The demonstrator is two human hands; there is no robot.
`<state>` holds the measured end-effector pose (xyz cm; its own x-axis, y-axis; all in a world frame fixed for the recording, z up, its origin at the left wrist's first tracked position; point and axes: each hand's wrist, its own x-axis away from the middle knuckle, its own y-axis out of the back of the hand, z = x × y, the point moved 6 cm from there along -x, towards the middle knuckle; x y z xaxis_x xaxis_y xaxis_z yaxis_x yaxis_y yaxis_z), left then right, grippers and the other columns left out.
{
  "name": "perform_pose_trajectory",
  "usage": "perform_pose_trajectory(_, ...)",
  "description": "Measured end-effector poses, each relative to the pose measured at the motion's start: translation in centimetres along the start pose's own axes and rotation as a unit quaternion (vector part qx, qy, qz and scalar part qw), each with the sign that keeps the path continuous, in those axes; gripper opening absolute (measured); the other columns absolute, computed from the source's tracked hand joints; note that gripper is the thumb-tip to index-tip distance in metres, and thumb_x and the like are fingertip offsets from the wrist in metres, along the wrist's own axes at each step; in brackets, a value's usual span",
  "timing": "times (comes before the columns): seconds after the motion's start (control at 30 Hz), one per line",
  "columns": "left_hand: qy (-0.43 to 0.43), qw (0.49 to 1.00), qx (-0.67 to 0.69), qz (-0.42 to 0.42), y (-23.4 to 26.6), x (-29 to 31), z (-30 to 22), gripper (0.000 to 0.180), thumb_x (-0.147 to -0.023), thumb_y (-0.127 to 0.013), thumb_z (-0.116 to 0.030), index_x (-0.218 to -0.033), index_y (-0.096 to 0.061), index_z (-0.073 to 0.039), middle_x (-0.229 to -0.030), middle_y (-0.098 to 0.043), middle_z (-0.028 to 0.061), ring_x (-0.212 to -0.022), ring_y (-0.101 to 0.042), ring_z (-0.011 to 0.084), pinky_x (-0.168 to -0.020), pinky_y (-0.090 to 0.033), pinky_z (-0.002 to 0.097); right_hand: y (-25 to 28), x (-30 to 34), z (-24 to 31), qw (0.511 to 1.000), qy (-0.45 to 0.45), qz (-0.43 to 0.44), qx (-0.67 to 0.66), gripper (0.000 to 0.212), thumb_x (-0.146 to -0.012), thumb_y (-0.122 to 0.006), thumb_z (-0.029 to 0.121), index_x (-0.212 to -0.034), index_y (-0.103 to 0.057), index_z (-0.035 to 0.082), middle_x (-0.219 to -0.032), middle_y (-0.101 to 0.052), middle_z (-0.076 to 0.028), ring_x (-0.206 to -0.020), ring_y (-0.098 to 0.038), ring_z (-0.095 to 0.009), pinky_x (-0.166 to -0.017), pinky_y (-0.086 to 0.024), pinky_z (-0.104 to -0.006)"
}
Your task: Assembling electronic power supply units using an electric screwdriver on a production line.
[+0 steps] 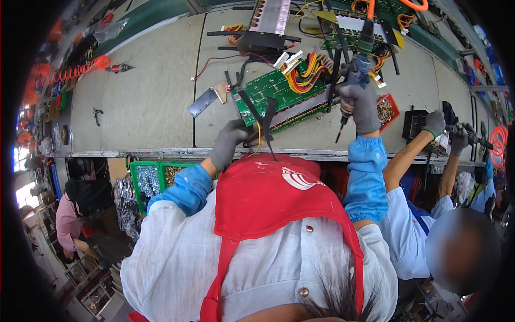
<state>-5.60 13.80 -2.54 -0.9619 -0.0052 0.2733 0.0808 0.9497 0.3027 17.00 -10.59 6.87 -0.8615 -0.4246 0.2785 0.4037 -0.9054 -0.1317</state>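
Note:
A green circuit board [284, 92] with a long metal heat sink lies slanted on the bench in front of me. White connectors [290, 62] on red, yellow and black wires bunch over its far side, and black straps [269, 115] cross its left part. My left hand [229, 144], in a grey glove, is closed on the board's near left corner; its fingertips are partly hidden. In its grey glove, my right hand [363, 109] is wrapped round a blue power screwdriver [358, 72]. The bit points down, beside the board's right end and apart from it.
A red bin [387, 111] of small screws stands right of the screwdriver. More board assemblies [268, 21] lie at the back. Small cutters [97, 116] and another screwdriver [119, 68] are at left. Green bins [146, 182] hang below the edge. A co-worker's gloved hands [435, 123] work at right.

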Motion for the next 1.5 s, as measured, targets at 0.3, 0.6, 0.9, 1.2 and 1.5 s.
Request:
perform_pose_trajectory(0.3, 0.021, 0.974, -0.005, -0.226, -1.5, -2.1, -0.7, 0.035, -0.091, -0.061, -0.037, -0.099, -0.065, -0.003, -0.080, -0.068, 0.0144, -0.071, -0.067, 0.0303, -0.065, -0.050, 0.0416, -2.6, -1.6, 0.5, 0.997, -0.014, 0.021, 0.079, 0.043, -0.065, -0.070, 0.011, -0.105, -0.062, -0.003, -0.073, -0.059, -0.005, -0.052, -0.054, -0.011, -0.048, -0.043, -0.0250)
perform_pose_trajectory(0.6, -0.024, 0.983, -0.121, -0.140, 1.5, -5.1, -0.9, 0.043, -0.091, -0.058, -0.044, -0.094, -0.066, -0.001, -0.071, -0.061, 0.0147, -0.064, -0.061, 0.0289, -0.059, -0.046, 0.0386, -0.7, -5.7, 1.0, 0.998, -0.046, -0.039, 0.028, 0.034, -0.067, -0.069, 0.012, -0.099, -0.063, 0.001, -0.072, -0.062, -0.006, -0.054, -0.058, -0.014, -0.048, -0.047, -0.0277)
perform_pose_trajectory(0.9, 0.193, 0.972, -0.137, 0.004, 4.7, -10.1, -3.9, 0.049, -0.087, -0.060, -0.046, -0.093, -0.067, 0.002, -0.076, -0.066, 0.0174, -0.074, -0.065, 0.0289, -0.067, -0.048, 0.0408, 2.0, -0.6, 7.6, 0.985, 0.121, -0.103, 0.074, 0.026, -0.070, -0.071, 0.013, -0.093, -0.064, 0.001, -0.072, -0.064, -0.004, -0.061, -0.058, -0.011, -0.060, -0.046, -0.0242)
perform_pose_trajectory(1.2, -0.187, 0.962, -0.148, -0.136, 0.5, -11.0, -15.5, 0.028, -0.085, -0.063, -0.024, -0.107, -0.064, -0.007, -0.096, -0.066, 0.0137, -0.089, -0.064, 0.0325, -0.081, -0.050, 0.0412, 5.0, 2.1, 8.0, 0.919, 0.289, -0.261, 0.062, 0.030, -0.079, -0.062, 0.000, -0.107, -0.054, -0.007, -0.071, -0.063, -0.016, -0.050, -0.056, -0.015, -0.045, -0.044, -0.0268)
perform_pose_trajectory(1.5, -0.247, 0.935, -0.249, 0.052, -12.4, -18.1, -13.7, 0.025, -0.083, -0.059, -0.015, -0.106, -0.069, -0.018, -0.103, -0.061, 0.0107, -0.097, -0.061, 0.0306, -0.084, -0.049, 0.0406, 3.9, 3.1, 7.3, 0.920, 0.286, -0.268, -0.002, 0.031, -0.079, -0.061, 0.001, -0.107, -0.053, -0.006, -0.073, -0.066, -0.013, -0.059, -0.061, -0.015, -0.055, -0.047, -0.0244)
